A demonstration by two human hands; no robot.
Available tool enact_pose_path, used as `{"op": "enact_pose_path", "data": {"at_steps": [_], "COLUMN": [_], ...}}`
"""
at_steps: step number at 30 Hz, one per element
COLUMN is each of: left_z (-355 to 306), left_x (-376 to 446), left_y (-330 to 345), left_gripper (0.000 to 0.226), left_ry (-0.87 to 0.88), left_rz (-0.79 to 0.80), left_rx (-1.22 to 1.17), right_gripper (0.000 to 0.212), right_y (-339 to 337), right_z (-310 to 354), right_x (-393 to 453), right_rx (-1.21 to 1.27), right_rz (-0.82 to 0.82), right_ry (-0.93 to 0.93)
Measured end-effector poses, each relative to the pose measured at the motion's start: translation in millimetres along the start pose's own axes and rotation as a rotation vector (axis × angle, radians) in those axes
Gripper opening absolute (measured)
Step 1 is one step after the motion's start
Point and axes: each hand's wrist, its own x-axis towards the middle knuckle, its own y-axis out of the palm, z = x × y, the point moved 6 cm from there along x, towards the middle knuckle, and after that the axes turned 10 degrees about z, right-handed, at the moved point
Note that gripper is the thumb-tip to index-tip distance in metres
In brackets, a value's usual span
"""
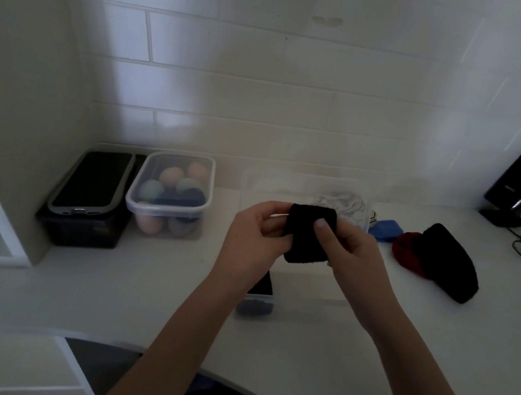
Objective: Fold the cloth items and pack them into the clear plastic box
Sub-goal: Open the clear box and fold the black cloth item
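Both hands grip a small black cloth, folded into a thick, nearly square pad and held in the air above a white counter. The right hand pinches the pad's right side, thumb pressed flat on its front face. The left hand closes on the left edge, fingers curled behind it. The pad stands almost upright, its slightly longer side running from 12 to 6 o'clock.

The clear plastic box sits directly behind and beneath the pad, toward 12 o'clock, and is hard to make out in the dim light; white fabric already lies bunched in its far right corner. Both hands are about equally near it, so the drop looks like a short move forward and down.

Both forearms reach up from 6 o'clock, converging at the cloth. At 3 o'clock, a blue cloth, a red cloth and a larger black cloth wait unfolded on the counter.
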Motion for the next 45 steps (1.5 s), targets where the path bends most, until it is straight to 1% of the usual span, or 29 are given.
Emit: {"op": "enact_pose_path", "data": {"at_steps": [3,6,8,10,12,15,18,20,23,26,29,30,32,34,36,40,45], "left_z": [-2.4,-0.1,0.3,0.3,1.5,5.1,7.4,6.7,6.9,7.7,7.6,7.3,8.2,9.5,9.9,9.2,6.8], "left_x": [-1.7,-3.7,-4.0,-3.6,-4.2,-3.7,-0.9,0.3,-1.1,-3.2,-3.8,-3.9,-3.4,-3.2,-3.4,-5.1,-6.0], "left_y": [3.3,9.7,9.4,6.2,4.5,3.3,-0.2,2.3,8.6,7.7,6.6,6.2,6.7,9.2,12.6,20.5,25.8], "left_gripper": [0.040,0.042,0.042,0.041,0.037,0.028,0.023,0.023,0.016,0.017,0.020,0.023,0.027,0.030,0.026,0.017,0.019], "left_ry": [-0.011,-0.072,-0.089,-0.090,-0.098,-0.122,-0.151,-0.185,-0.230,-0.220,-0.185,-0.180,-0.182,-0.196,-0.211,-0.247,-0.226], "left_rz": [0.049,0.130,0.113,0.057,0.011,-0.046,-0.100,-0.043,0.069,0.053,0.004,-0.015,-0.039,-0.040,-0.009,0.112,0.178], "left_rx": [-0.010,-0.085,-0.089,-0.076,-0.064,-0.058,-0.083,-0.147,-0.287,-0.290,-0.279,-0.273,-0.245,-0.241,-0.241,-0.198,-0.129], "right_gripper": [0.013,0.007,0.006,0.006,0.010,0.013,0.011,0.009,0.012,0.018,0.020,0.021,0.024,0.023,0.022,0.027,0.022], "right_y": [-4.4,-4.8,-5.3,-5.3,-4.4,-2.5,0.6,3.4,2.4,3.1,3.9,3.2,0.0,-2.7,-4.9,-14.5,-23.7], "right_z": [-1.9,-1.1,-3.7,-5.0,-3.9,0.8,9.9,14.3,15.6,14.4,12.1,10.4,6.0,3.3,2.4,1.8,-2.4], "right_x": [0.6,1.5,2.0,1.6,0.3,-0.8,-3.3,-5.5,-6.0,-6.5,-6.0,-5.2,-2.6,-0.3,0.9,1.2,1.6], "right_rx": [0.021,-0.046,-0.034,0.002,0.036,0.114,0.009,-0.048,-0.041,-0.115,-0.269,-0.277,-0.178,-0.059,-0.026,0.023,-0.061], "right_rz": [-0.040,-0.031,-0.032,-0.039,-0.032,0.066,0.221,0.276,0.276,0.284,0.249,0.225,0.160,0.104,0.049,-0.059,-0.121], "right_ry": [-0.014,-0.025,-0.013,-0.001,0.007,-0.020,-0.110,-0.153,-0.184,-0.182,-0.167,-0.153,-0.109,-0.088,-0.083,-0.057,-0.045]}}
